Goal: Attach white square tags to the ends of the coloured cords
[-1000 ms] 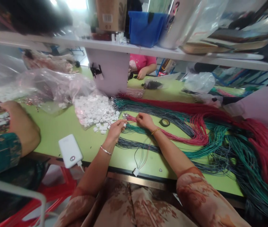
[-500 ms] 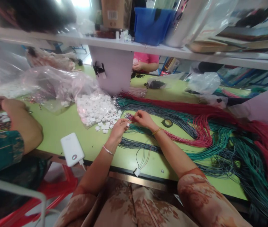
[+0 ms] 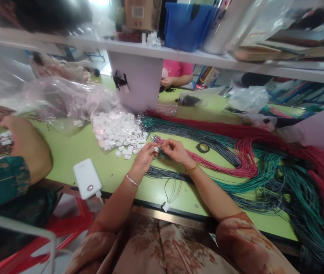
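My left hand [image 3: 146, 155] pinches a small white connector [image 3: 155, 150] just above the green table [image 3: 73, 150]. My right hand [image 3: 175, 150] meets it from the right, fingertips closed on a thin red wire end at the connector. Both hands hover by the tips of the red wire bundle [image 3: 224, 161]. A heap of white connectors [image 3: 116, 129] spills from a clear bag just left of my left hand. Green wires [image 3: 267, 171] and dark grey wires [image 3: 164, 174] lie under and to the right of my right forearm.
A finished connector with short wires [image 3: 166, 205] lies at the table's front edge. A white power bank [image 3: 86, 183] sits at the front left. A black tape roll [image 3: 203, 147] lies by the red wires. Another person's arm [image 3: 24, 146] works at the left; someone in pink [image 3: 176, 74] sits opposite.
My two hands have drawn together over the wire tips; the right hand came back from the red bundle toward the connector in my left hand.
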### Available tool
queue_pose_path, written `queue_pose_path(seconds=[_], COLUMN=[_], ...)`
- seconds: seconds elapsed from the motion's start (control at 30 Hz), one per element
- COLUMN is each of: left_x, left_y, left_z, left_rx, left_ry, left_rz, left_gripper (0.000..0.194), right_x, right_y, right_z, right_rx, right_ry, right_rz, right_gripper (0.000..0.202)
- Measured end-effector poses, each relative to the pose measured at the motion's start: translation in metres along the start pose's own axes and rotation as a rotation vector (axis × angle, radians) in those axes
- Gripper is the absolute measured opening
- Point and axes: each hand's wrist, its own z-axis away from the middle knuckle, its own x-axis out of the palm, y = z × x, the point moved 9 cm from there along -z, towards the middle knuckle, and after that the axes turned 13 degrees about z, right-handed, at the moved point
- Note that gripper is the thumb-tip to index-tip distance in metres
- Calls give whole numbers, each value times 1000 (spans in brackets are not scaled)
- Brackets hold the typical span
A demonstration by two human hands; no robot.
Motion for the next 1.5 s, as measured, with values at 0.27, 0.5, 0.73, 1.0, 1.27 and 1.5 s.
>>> queue_pose_path(seconds=[0.27,0.5,0.73,1.0,1.27,1.5], left_x=[4,3,-3,-5,30,105], left_y=[-1,-1,-6,-6,10,-49], left_z=[2,2,0,-2,22,120], left_rx=[-12,15,44,79,223,-339], left_ry=[-27,-25,25,38,-148,-1264], left_rz=[-2,-33,-168,-180,-402,-660], left_gripper=[10,17,25,28,20,33], right_x=[-4,-5,1,8,-6,13], right_y=[-9,-17,-10,-9,-3,-11], right_z=[10,11,14,12,11,41], right_rx=[-41,-131,-121,-96,-2,-112], right_ry=[35,63,79,-2,-163,-428], right_rz=[70,177,166,200,21,302], right_gripper=[19,13,12,18,27,26])
